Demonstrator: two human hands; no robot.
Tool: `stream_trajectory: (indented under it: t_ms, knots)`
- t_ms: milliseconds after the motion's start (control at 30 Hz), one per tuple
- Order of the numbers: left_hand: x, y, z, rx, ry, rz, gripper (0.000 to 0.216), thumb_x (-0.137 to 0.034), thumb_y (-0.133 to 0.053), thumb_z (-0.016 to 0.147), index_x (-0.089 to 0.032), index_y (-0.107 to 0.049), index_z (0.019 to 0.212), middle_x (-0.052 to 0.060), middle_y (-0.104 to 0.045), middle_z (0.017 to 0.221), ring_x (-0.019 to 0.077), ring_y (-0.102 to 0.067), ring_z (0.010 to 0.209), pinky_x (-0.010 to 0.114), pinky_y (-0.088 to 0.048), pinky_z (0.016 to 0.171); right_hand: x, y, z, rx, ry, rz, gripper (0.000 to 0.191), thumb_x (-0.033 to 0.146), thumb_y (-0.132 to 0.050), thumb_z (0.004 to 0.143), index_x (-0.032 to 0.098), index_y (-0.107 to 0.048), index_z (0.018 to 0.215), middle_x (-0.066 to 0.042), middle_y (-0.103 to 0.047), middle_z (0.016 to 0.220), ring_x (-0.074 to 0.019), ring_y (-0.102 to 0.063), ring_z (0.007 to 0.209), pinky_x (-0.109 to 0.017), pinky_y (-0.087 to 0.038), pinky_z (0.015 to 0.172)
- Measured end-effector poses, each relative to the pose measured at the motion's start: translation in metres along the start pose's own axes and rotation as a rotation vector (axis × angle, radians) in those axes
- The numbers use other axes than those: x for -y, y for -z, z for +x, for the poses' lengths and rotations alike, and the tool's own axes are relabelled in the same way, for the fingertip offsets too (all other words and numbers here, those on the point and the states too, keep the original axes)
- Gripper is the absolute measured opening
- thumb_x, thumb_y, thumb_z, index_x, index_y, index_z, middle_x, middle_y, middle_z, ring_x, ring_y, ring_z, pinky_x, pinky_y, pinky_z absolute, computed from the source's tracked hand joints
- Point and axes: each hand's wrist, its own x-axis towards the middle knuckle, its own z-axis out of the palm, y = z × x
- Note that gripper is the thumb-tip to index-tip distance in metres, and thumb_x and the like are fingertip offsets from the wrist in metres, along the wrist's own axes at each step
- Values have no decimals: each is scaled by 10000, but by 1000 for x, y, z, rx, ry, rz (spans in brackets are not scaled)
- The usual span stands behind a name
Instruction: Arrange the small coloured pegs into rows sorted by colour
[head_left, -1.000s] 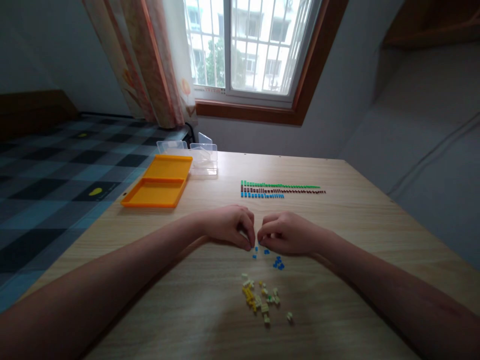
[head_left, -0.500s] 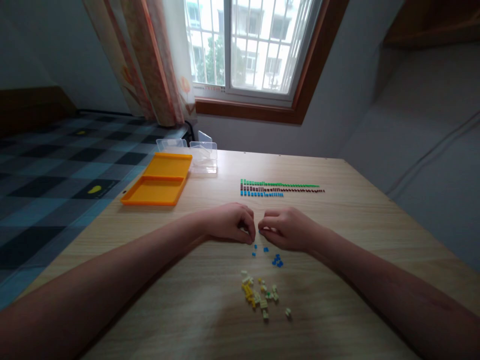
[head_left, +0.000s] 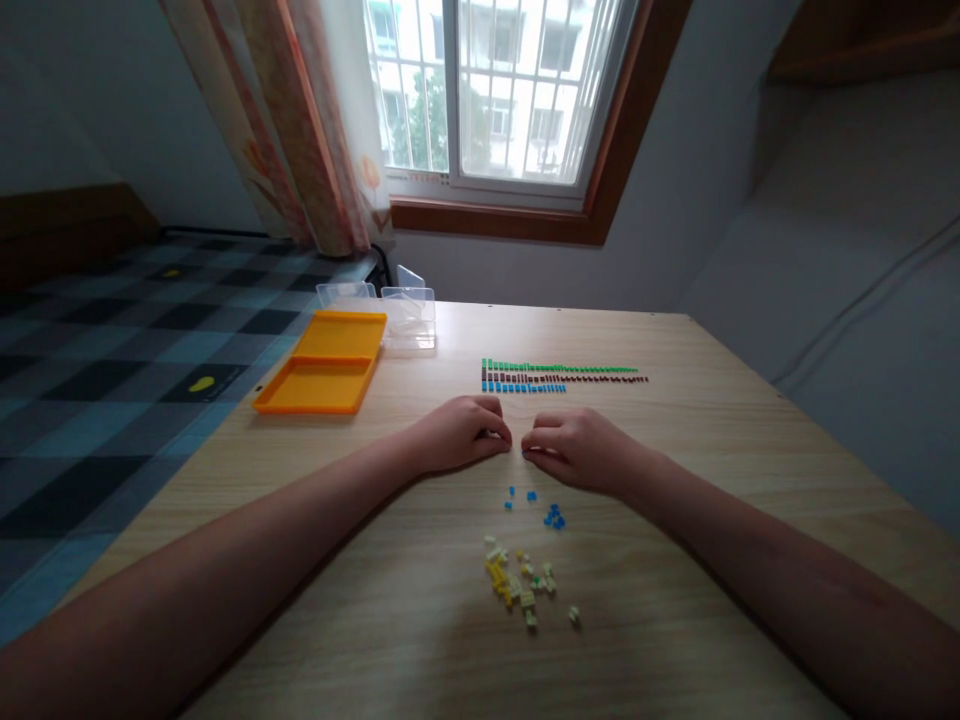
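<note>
My right hand (head_left: 576, 448) is closed in a pinch, with a bit of a small blue building brick (head_left: 524, 454) showing at its fingertips. Just across a narrow gap, my left hand (head_left: 469, 434) has its fingers pressed together; whatever they may hold is hidden. Loose blue bricks (head_left: 554, 516) lie on the tabletop nearer to me, below my right hand. Beyond both hands run a row of blue bricks (head_left: 521, 388), a row of dark brown bricks (head_left: 566, 379) and a row of green bricks (head_left: 559, 368).
A pile of yellow and cream bricks (head_left: 514, 583) lies at the near middle of the wooden table (head_left: 360, 620). To the far left stands an open orange case (head_left: 315, 385), with clear plastic boxes (head_left: 409, 325) behind it. A checked bed (head_left: 150, 370) adjoins the left side.
My left hand has moved slightly up and away from the loose blue bricks. My right hand has shifted a little up and right. The camera view has moved slightly.
</note>
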Motion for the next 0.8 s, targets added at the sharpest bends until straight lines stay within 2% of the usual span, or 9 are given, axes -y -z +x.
stream_trajectory:
  t_ms: [167, 333, 533, 667, 800]
  knots:
    - [-2, -2, -1, -14, -9, 134, 218, -270, -562, 949, -204, -761, 892, 35, -624, 857, 128, -595, 754, 234, -460, 722, -1, -6, 1, -17, -21, 40, 183, 258, -540, 961, 205, -710, 918, -32, -652, 810, -134, -575, 693, -255, -402, 667]
    - [-2, -6, 1, -47, 61, 168, 213, -280, -550, 951, -194, -740, 905, 47, -616, 917, 144, -602, 799, 251, -468, 766, -6, -13, 3, -73, -104, 99, 176, 248, -562, 944, 206, -730, 909, -33, -677, 835, -138, -601, 718, -250, -424, 682]
    - [1, -10, 2, -83, 153, 77, 172, -243, -579, 923, -195, -741, 889, 44, -632, 895, 147, -611, 811, 248, -471, 766, -10, -20, 7, -123, -236, 227, 114, 232, -653, 871, 225, -760, 908, -18, -690, 816, -120, -589, 658, -247, -442, 669]
    - [2, -8, 3, -85, 189, -1, 139, -226, -615, 892, -178, -744, 874, 43, -641, 863, 144, -611, 787, 246, -469, 742, -13, -22, 9, -175, -303, 355, 174, 254, -719, 809, 218, -763, 973, -6, -680, 758, -105, -538, 589, -236, -427, 614]
    - [3, -7, 6, -90, 229, -68, 117, -225, -644, 859, -174, -748, 850, 34, -642, 838, 125, -596, 729, 231, -460, 691, -13, -17, 1, -133, -340, 554, 174, 316, -715, 815, 180, -761, 915, 5, -638, 684, -92, -493, 549, -216, -378, 536]
